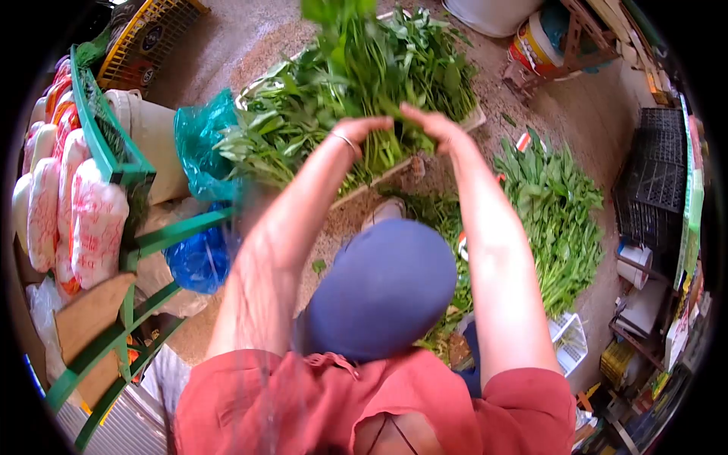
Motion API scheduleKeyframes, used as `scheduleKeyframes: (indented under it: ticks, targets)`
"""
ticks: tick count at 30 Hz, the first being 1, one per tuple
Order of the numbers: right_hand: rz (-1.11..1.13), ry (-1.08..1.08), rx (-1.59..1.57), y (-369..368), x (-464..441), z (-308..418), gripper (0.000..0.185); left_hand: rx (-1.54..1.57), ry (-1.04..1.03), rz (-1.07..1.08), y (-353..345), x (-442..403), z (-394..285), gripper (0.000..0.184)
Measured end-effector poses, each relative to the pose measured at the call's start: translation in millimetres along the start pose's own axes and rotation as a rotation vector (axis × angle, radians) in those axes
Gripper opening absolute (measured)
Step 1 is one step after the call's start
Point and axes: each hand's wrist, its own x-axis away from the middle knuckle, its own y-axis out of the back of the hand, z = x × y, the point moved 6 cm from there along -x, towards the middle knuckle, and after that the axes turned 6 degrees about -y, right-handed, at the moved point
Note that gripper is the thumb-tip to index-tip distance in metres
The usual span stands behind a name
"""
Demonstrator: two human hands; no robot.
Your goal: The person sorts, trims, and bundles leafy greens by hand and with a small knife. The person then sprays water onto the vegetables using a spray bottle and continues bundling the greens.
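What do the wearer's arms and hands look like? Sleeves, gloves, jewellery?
Short, loose red sleeves, arms bare below them. Left hand: ungloved, with a thin, pale bracelet. Right hand: also ungloved, no bracelet visible.

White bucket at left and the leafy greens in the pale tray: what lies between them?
In the head view, a teal plastic bag lies between the white bucket and the leafy greens in the pale tray.

Market stall or greens shop, by look: greens (432,68) piled in tray (477,120) and on bare floor (250,38); red-printed packs (98,205) by green frame (182,233); yellow basket (148,42), black crates (652,163), white bucket (155,125) around.
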Motion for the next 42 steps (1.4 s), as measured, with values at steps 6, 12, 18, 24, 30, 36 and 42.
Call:
scheduleKeyframes:
  ticks: [6,12,18,24,30,36,42]
  targets:
    - [-0.157,0.142,-0.071,4.9,-36.9,-23.2,0.085,-0.053,-0.078,-0.157,10.8,-63.2,41.2,0.048]
    - [-0.456,0.426,0.051,22.3,-12.2,-23.2,0.081,0.353,-0.418,-0.173,-17.3,-15.0,18.4,0.063]
    - [-0.901,0.857,0.205,-7.1,82.9,-16.0,0.08,0.075,-0.12,-0.177,4.1,5.6,40.2,0.03]
    - [-0.859,0.86,0.361,-49.7,80.4,-17.0,0.1,0.27,-0.045,0.046,-4.8,84.0,10.5,0.036]
    - [-0.786,0.663,0.543,-63.9,48.6,1.3,0.106,-1.294,-1.428,-0.17,-64.1,59.4,-95.1,0.041]
    - [-0.642,0.655,0.867,-96.9,31.1,-9.5,0.097,-1.534,-0.879,-0.641,44.8,-71.0,-50.9,0.089]
    - [-0.653,0.625,0.718,-85.1,17.8,7.8,0.095,-1.43,-0.563,-0.274,56.6,-124.9,-62.0,0.099]
